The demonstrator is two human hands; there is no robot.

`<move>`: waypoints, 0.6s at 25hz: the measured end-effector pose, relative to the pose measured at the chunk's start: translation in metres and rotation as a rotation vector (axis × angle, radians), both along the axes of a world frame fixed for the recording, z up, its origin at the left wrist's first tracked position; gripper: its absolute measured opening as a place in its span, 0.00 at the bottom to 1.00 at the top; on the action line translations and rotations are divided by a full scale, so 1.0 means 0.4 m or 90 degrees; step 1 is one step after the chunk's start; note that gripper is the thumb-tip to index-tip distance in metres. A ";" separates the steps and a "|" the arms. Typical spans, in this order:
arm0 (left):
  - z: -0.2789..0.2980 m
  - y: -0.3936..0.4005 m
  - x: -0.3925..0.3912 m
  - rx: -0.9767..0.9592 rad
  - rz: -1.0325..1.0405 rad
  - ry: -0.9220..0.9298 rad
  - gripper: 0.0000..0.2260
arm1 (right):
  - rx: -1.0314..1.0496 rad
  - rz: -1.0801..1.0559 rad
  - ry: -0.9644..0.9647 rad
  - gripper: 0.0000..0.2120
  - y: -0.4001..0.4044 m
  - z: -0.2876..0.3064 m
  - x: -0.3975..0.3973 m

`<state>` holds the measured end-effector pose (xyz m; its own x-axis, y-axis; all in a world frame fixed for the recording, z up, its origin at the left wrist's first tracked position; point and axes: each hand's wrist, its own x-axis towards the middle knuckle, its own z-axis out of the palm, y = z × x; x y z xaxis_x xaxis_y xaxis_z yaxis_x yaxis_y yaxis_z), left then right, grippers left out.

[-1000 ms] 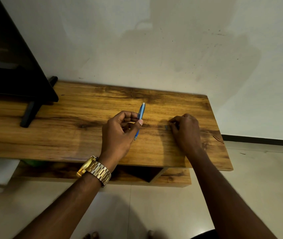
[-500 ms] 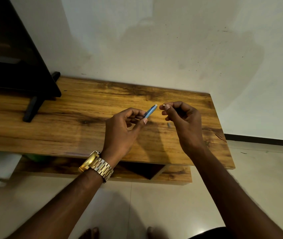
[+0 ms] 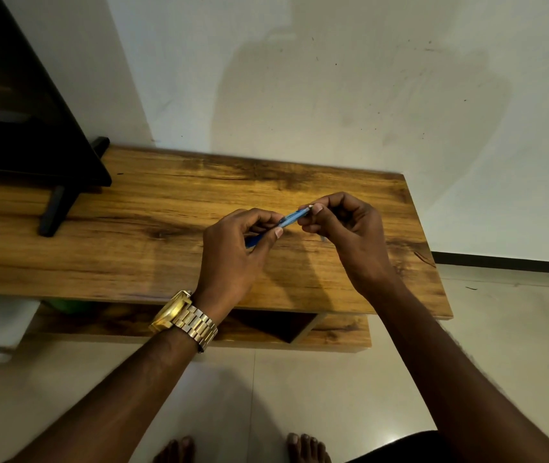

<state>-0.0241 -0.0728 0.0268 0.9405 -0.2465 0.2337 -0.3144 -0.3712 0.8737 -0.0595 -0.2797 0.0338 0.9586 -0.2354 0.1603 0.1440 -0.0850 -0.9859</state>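
Note:
Above the wooden table (image 3: 126, 255), my left hand (image 3: 233, 259) grips a blue pen (image 3: 291, 218) by its lower half, with the pen slanting up to the right. My right hand (image 3: 353, 235) has its fingers curled, and thumb and fingertips pinch a small part right at the pen's upper end. That part is almost entirely hidden by the fingertips. Another small grey piece (image 3: 323, 239) lies on the table under my right hand.
A black television (image 3: 15, 111) stands on the table's left end on a dark foot (image 3: 54, 215). The white wall runs close behind the table. A lower shelf (image 3: 333, 332) sits under the top. My bare feet (image 3: 306, 447) are on the tiled floor.
My right hand lifted from the tabletop with a small part pinched and moved left to the pen's end. My left hand tilted the pen towards it.

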 end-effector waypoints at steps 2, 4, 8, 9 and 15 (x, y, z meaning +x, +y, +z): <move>0.001 0.003 0.001 0.000 0.001 -0.001 0.10 | 0.004 0.008 -0.005 0.07 0.001 -0.002 -0.001; 0.001 0.005 0.002 0.001 0.002 -0.005 0.10 | -0.003 0.015 -0.009 0.07 0.001 -0.001 -0.002; 0.006 0.007 0.003 0.011 0.002 -0.028 0.10 | -0.029 0.033 -0.013 0.07 -0.008 0.001 -0.002; 0.007 0.009 0.004 0.021 0.000 -0.039 0.10 | -0.043 0.039 -0.010 0.07 -0.012 0.001 -0.003; 0.010 0.025 0.014 0.114 -0.032 -0.103 0.10 | -0.152 0.067 0.047 0.06 -0.038 0.004 -0.008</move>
